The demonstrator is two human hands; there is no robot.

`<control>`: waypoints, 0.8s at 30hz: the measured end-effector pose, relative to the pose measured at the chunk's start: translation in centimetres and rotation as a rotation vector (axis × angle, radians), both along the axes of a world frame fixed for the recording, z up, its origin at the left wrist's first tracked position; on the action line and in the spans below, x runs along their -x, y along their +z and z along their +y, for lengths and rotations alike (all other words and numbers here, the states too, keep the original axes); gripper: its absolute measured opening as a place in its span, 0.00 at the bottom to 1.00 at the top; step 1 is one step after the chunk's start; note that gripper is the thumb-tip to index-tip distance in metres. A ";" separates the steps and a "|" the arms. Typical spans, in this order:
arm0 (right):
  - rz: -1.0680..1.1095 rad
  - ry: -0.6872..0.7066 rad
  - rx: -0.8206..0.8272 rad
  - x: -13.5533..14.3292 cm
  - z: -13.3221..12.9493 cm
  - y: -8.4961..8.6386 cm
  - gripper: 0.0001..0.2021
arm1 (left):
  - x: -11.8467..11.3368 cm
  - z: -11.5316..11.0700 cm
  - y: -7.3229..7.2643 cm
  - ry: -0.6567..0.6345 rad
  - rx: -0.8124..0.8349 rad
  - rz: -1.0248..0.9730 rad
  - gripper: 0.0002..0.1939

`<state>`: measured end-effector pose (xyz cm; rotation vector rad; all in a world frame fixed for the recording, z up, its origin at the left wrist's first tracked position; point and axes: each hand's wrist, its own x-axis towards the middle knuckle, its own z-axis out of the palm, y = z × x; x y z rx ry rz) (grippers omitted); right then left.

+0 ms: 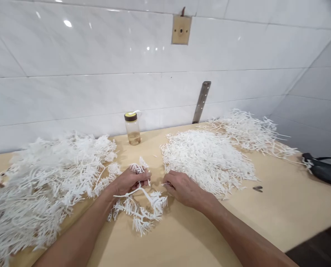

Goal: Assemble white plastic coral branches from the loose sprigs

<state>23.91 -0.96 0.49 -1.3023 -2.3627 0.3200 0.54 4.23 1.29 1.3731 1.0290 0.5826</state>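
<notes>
White branched piece (145,202) in left hand (140,178)

— Left arm (79,226) and right arm (237,230)?
— Bare, reaching forward, slanting inward.
— And the left hand (130,181)?
— Closed in a pinch, thumb extended over curled fingers.
— The right hand (180,188)?
— Back upward, fingers curled under, tips facing the left hand, near but apart.

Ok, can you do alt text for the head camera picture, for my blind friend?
A person's left hand holds a feathery white sprig over a pale table, the right hand close by. A wide white pile lies left, two more piles right; a lidded bottle and a flat metal strip stand behind.
</notes>
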 end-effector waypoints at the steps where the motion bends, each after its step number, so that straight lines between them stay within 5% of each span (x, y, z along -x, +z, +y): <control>1: 0.052 -0.032 -0.040 -0.3 0.3 0.3 0.10 | 0.0 0.1 -0.2 -0.001 0.011 -0.005 0.22; 6: 0.403 -0.482 -0.334 -5.3 2.4 3.4 0.08 | -0.4 0.2 -0.1 -0.025 -0.044 0.041 0.23; 10: 0.593 -0.742 -0.462 -9.9 3.0 5.1 0.29 | -1.2 -0.3 0.9 -0.043 -0.156 0.181 0.25; 16: 0.899 -0.794 -0.533 -12.1 3.2 3.9 0.16 | -2.8 -2.0 2.1 -0.184 -0.167 0.228 0.28; 24: 1.049 -0.623 -0.211 -8.4 2.6 3.7 0.13 | -3.9 -4.1 2.4 -0.300 -0.126 0.212 0.28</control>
